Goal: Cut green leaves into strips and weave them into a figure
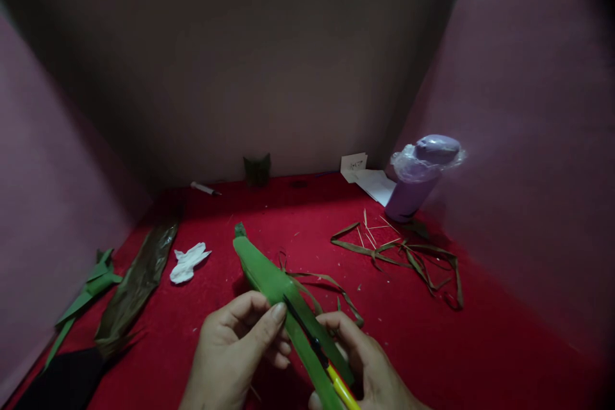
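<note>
A long folded green leaf point(264, 269) stretches from near the middle down to the bottom edge. My left hand point(240, 349) is closed on the leaf's left side, thumb on top and fingers beneath. Along the leaf lie what look like scissors point(314, 341), with a dark pointed blade and a yellow, red and black handle. The blade tip is beside my left thumb. My right hand point(368, 359) is closed around the handle and the leaf's right side; its palm hides part of the handle. Thin dried strips point(331, 282) lie just beyond the leaf.
On the red cloth point(423, 359) are tangled brown strips point(418, 250), thin sticks point(369, 230), crumpled white tissue point(189, 262) and a syringe point(204, 189). A purple container point(416, 189) and white papers point(377, 186) stand back right. Brown leaf point(139, 282) and folded green leaf point(91, 288) lie left.
</note>
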{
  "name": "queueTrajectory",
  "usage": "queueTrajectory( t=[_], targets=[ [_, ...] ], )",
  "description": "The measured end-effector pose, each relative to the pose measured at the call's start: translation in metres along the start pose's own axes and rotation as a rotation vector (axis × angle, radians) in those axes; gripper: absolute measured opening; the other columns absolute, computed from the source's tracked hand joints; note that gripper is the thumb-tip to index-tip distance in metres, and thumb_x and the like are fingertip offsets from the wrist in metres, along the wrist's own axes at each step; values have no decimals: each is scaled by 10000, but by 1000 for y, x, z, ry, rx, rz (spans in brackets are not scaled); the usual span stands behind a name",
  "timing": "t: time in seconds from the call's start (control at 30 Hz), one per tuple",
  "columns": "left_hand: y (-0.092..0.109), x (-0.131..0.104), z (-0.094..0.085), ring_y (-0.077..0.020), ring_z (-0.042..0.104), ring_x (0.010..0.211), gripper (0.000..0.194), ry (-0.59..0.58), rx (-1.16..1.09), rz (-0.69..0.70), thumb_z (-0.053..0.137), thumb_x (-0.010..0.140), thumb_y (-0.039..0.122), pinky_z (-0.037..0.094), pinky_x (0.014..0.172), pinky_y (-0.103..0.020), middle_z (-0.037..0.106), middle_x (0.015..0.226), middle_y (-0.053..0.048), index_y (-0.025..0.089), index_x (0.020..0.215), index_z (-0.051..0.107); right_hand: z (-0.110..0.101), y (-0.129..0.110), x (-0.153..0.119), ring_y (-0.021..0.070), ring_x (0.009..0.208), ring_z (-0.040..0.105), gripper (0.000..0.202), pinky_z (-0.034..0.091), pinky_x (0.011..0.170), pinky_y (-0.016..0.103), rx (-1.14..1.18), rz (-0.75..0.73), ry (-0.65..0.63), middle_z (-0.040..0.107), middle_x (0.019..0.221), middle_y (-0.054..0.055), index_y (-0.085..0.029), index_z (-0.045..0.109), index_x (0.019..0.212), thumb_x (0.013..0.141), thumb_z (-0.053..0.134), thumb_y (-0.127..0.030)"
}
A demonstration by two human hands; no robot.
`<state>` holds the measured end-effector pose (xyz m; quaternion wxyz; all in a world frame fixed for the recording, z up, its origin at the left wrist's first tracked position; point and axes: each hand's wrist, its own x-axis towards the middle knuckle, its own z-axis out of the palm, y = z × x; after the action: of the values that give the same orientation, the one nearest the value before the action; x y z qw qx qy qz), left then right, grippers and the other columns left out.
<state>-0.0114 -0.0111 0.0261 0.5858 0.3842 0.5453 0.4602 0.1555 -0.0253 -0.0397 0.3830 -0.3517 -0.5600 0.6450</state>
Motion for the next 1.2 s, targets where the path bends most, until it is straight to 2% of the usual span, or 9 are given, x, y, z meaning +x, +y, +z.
queueTrajectory(
  t=[0.13, 0.3, 0.47, 0.63, 0.73, 0.93, 1.03, 1.1, 1.2],
  targets=[
    [1, -1, 0, -131, 573, 452, 190, -3, 24, 7, 717, 661, 299, 491, 458, -226, 616, 490, -6, 152, 591, 620, 0, 4, -2, 90, 564, 476, 477, 400, 525, 215, -14, 39, 4, 548, 726, -18, -197, 445, 1062, 664, 701, -252],
    [-1, 1, 2, -130, 570, 437, 196, -20, 29, -31, 717, 659, 306, 481, 448, -225, 623, 485, -12, 152, 594, 614, 0, 6, -3, 66, 518, 424, 486, 355, 478, 186, -63, 25, -8, 555, 728, -17, -196, 448, 1073, 652, 689, -219],
    [-5, 1, 3, -146, 593, 461, 211, -35, 30, -58, 705, 673, 326, 483, 440, -231, 636, 498, -26, 150, 609, 607, 0, 8, -4, 101, 591, 480, 414, 414, 548, 222, -68, -45, 73, 581, 785, 23, -182, 481, 1033, 648, 633, -191],
    [-6, 1, 5, -122, 586, 421, 212, -59, -17, -60, 705, 679, 309, 464, 407, -195, 655, 510, -41, 137, 605, 605, -3, 8, -4, 99, 564, 470, 365, 410, 526, 212, -187, -111, 62, 578, 726, 3, -178, 501, 1003, 654, 603, -140],
    [-6, 3, 8, -126, 584, 392, 220, -91, -65, -75, 728, 651, 312, 470, 390, -200, 657, 492, -44, 133, 626, 603, -3, 6, -3, 107, 581, 500, 298, 437, 554, 216, -193, -164, 39, 580, 715, 6, -169, 526, 972, 691, 622, -190],
    [-8, 5, 8, -118, 534, 339, 304, -64, -163, -57, 782, 577, 271, 463, 340, -221, 591, 457, 44, 163, 783, 586, 0, 10, -3, 114, 562, 497, 301, 470, 586, 248, -216, -212, 65, 565, 688, 14, -174, 541, 1014, 758, 609, -316],
    [-8, 6, 6, -122, 576, 435, 271, -75, -163, -6, 790, 565, 238, 482, 414, -215, 637, 533, 9, 157, 759, 619, -2, 10, -5, 89, 491, 409, 288, 419, 504, 220, -264, -196, 90, 502, 619, -15, -185, 557, 1000, 755, 608, -328],
    [-6, 5, 6, -143, 626, 572, 234, -73, -165, 34, 797, 550, 214, 507, 530, -218, 684, 644, -30, 149, 721, 652, -3, 8, -5, 73, 452, 331, 293, 338, 435, 201, -276, -196, 90, 427, 559, -45, -186, 564, 985, 740, 617, -339],
    [0, 0, 9, -191, 651, 741, 239, -72, -236, 34, 769, 592, 227, 521, 702, -278, 706, 799, -60, 158, 804, 681, -3, 5, -4, 68, 448, 284, 329, 252, 408, 204, -190, -193, 28, 366, 533, -63, -177, 574, 959, 705, 651, -371]
  ],
)
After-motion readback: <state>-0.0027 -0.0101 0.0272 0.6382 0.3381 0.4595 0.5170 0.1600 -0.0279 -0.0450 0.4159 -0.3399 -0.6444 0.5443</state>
